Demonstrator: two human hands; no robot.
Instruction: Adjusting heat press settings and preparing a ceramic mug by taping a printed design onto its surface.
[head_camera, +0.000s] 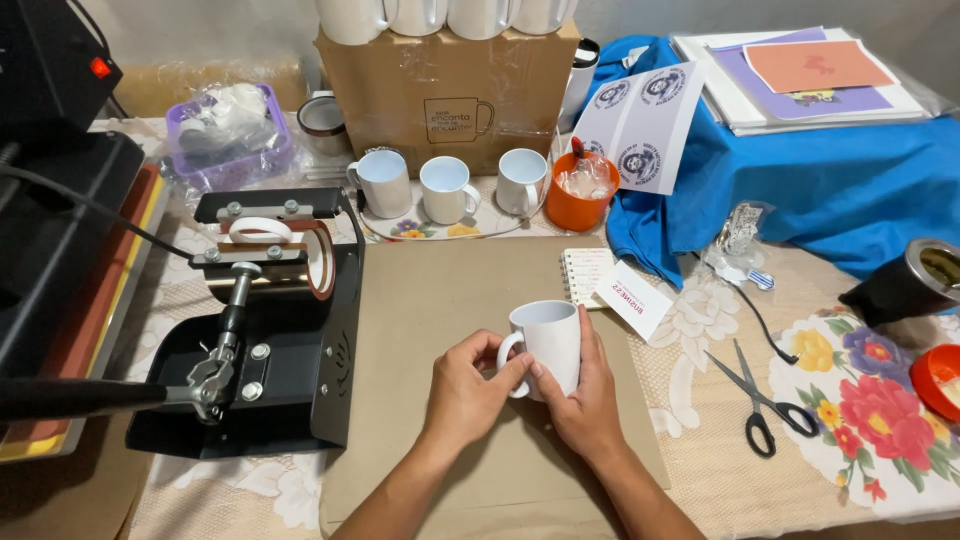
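A white mug (550, 338) stands upright on a sheet of brown paper (430, 300) in front of me. My right hand (585, 400) wraps around its right side and base. My left hand (468, 390) pinches the mug's handle with its fingertips. To the left sits a black mug heat press (265, 320) with a white mug clamped in its round heater and a long lever handle pointing toward me.
Three white mugs (447, 187) stand in a row before a cardboard box (450, 90). An orange cup (580, 190), a blue cloth (820, 180), printed sheets (640, 120), black scissors (765, 405), a small notepad (585, 275) and a flat heat press (50, 220) surround the paper.
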